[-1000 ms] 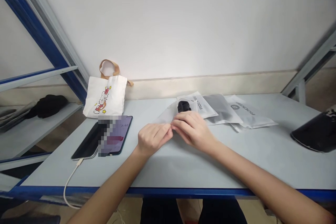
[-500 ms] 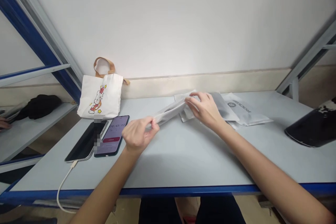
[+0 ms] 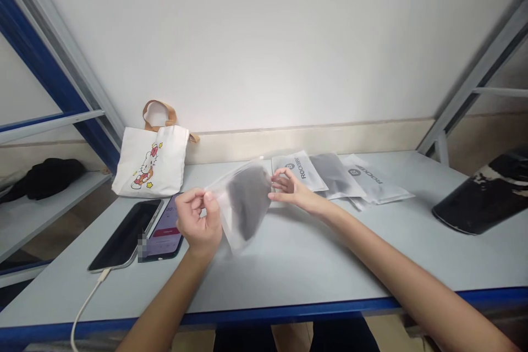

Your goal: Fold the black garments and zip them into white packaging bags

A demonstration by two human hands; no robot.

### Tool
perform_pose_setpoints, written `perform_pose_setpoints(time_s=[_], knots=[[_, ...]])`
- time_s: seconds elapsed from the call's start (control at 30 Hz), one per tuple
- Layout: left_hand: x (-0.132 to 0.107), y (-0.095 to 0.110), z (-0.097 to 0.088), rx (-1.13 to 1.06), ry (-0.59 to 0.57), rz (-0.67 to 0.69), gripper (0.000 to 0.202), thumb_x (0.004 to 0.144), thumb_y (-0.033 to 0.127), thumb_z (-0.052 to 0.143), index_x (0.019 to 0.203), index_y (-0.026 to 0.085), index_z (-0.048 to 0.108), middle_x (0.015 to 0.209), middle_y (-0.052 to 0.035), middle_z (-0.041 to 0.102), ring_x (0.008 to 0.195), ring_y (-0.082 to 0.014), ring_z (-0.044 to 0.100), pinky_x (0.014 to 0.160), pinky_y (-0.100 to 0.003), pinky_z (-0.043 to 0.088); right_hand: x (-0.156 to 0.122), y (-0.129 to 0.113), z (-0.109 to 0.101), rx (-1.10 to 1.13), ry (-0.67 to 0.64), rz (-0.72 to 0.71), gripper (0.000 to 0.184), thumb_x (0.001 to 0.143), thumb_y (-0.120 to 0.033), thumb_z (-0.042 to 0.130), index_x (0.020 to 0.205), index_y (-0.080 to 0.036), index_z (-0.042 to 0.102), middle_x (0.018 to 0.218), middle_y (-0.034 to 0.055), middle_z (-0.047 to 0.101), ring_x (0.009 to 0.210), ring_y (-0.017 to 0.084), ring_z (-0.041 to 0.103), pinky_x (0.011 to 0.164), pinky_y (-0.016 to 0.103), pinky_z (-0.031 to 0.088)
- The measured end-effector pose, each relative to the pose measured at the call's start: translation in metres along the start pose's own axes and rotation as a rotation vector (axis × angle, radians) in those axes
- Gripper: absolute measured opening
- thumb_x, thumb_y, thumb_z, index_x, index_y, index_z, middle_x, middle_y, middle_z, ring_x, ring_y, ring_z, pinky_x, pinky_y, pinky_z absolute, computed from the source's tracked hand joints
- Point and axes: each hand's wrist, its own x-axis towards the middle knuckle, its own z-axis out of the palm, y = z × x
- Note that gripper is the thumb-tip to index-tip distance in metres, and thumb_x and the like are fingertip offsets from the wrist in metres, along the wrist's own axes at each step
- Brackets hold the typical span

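A frosted plastic bag with something dark and soft-looking inside is held up off the desk, its plain side towards me. My left hand is closed on the bag's left edge, pinching it between thumb and fingers. My right hand is at the bag's right edge with thumb and fingers apart; whether the fingertips touch the plastic I cannot tell. Behind the right hand lie more frosted bags: one with a printed logo, a dark-filled one and a printed pair or stack at the right.
A white cloth tote with a cartoon print leans at the wall on the left. In front of it lie a dark-screened phone on a white cable and a phone showing a timer. A black worn object stands at the right.
The bag has turned from nearly edge-on to face me, showing its dark contents. My right hand has moved left and down, its fingers spreading. The view has shifted slightly.
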Motion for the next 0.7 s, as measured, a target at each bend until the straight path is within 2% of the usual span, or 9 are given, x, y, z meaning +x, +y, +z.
perform_pose_setpoints(time_s=[0.07, 0.13, 0.23, 0.33, 0.4, 0.5, 0.6, 0.67, 0.7], knots=[[-0.002, 0.0, -0.001, -0.016, 0.009, 0.049, 0.01, 0.084, 0.024, 0.05, 0.09, 0.018, 0.045, 0.076, 0.0017, 0.051, 0.055, -0.0066, 0.054, 0.049, -0.019, 0.045, 0.0, -0.003, -0.004, 0.054, -0.029, 0.059, 0.059, 0.079, -0.028, 0.064, 0.128, -0.027, 0.031, 0.122, 0.0116, 0.055, 0.102, 0.017, 0.06, 0.083, 0.037, 0.053], [-0.006, 0.001, -0.002, -0.018, 0.0, 0.132, 0.01, 0.084, 0.024, 0.049, 0.091, 0.018, 0.044, 0.077, 0.0015, 0.05, 0.052, -0.0057, 0.051, 0.046, -0.018, 0.042, 0.001, -0.003, -0.008, 0.05, -0.126, 0.089, 0.057, 0.082, -0.025, 0.057, 0.132, -0.025, 0.03, 0.115, 0.0098, 0.059, 0.091, 0.015, 0.063, 0.08, 0.036, 0.053], [-0.013, 0.006, -0.002, -0.048, -0.034, 0.228, 0.01, 0.085, 0.024, 0.05, 0.092, 0.019, 0.045, 0.076, 0.0023, 0.048, 0.049, -0.0049, 0.045, 0.043, -0.018, 0.038, 0.001, 0.001, -0.011, 0.002, -0.305, 0.052, 0.04, 0.083, -0.02, 0.05, 0.122, -0.023, 0.046, 0.103, 0.0057, 0.062, 0.09, 0.015, 0.062, 0.08, 0.035, 0.053], [-0.011, 0.011, -0.002, -0.117, -0.035, 0.119, 0.007, 0.087, 0.024, 0.049, 0.091, 0.019, 0.046, 0.078, 0.0017, 0.048, 0.051, -0.0049, 0.045, 0.046, -0.018, 0.04, -0.002, 0.002, -0.01, -0.14, -0.296, -0.009, 0.03, 0.081, -0.023, 0.054, 0.111, -0.023, 0.053, 0.091, 0.0032, 0.063, 0.083, 0.015, 0.062, 0.074, 0.034, 0.053], [-0.004, 0.011, -0.001, -0.154, -0.009, -0.012, 0.008, 0.087, 0.026, 0.05, 0.09, 0.019, 0.047, 0.081, 0.001, 0.049, 0.054, -0.005, 0.048, 0.049, -0.018, 0.041, -0.006, -0.002, -0.01, -0.275, -0.183, -0.066, 0.029, 0.081, -0.028, 0.058, 0.109, -0.022, 0.055, 0.084, 0.003, 0.062, 0.077, 0.017, 0.062, 0.068, 0.033, 0.053], [0.008, 0.005, 0.001, -0.168, -0.003, -0.215, 0.011, 0.086, 0.028, 0.053, 0.09, 0.019, 0.048, 0.081, 0.0004, 0.053, 0.062, -0.0073, 0.056, 0.056, -0.018, 0.045, -0.013, -0.015, -0.014, -0.399, 0.063, -0.191, 0.027, 0.082, -0.032, 0.058, 0.107, -0.022, 0.054, 0.08, 0.0033, 0.061, 0.075, 0.018, 0.061, 0.066, 0.033, 0.05], [0.014, -0.002, 0.003, -0.182, -0.103, -0.383, 0.016, 0.085, 0.029, 0.054, 0.097, 0.021, 0.047, 0.088, -0.0036, 0.061, 0.085, -0.0134, 0.063, 0.072, -0.024, 0.05, -0.014, -0.027, -0.019, -0.49, 0.408, -0.351, 0.016, 0.085, -0.027, 0.051, 0.101, -0.024, 0.052, 0.088, 0.0037, 0.06, 0.084, 0.02, 0.058, 0.072, 0.034, 0.047], [0.013, -0.005, 0.005, -0.157, -0.179, -0.415, 0.021, 0.085, 0.029, 0.054, 0.103, 0.023, 0.046, 0.104, -0.0071, 0.062, 0.1, -0.0165, 0.06, 0.082, -0.029, 0.049, -0.011, -0.027, -0.02, -0.677, 0.655, -0.441, 0.009, 0.081, -0.019, 0.051, 0.09, -0.023, 0.052, 0.092, 0.0056, 0.059, 0.087, 0.023, 0.055, 0.074, 0.037, 0.044], [0.011, -0.005, 0.006, -0.123, -0.22, -0.412, 0.023, 0.084, 0.029, 0.054, 0.105, 0.023, 0.046, 0.111, -0.0079, 0.06, 0.105, -0.0175, 0.058, 0.085, -0.031, 0.048, -0.009, -0.023, -0.018, -0.81, 0.719, -0.458, 0.011, 0.078, -0.014, 0.051, 0.085, -0.022, 0.052, 0.095, 0.0074, 0.059, 0.09, 0.024, 0.053, 0.076, 0.038, 0.043]])
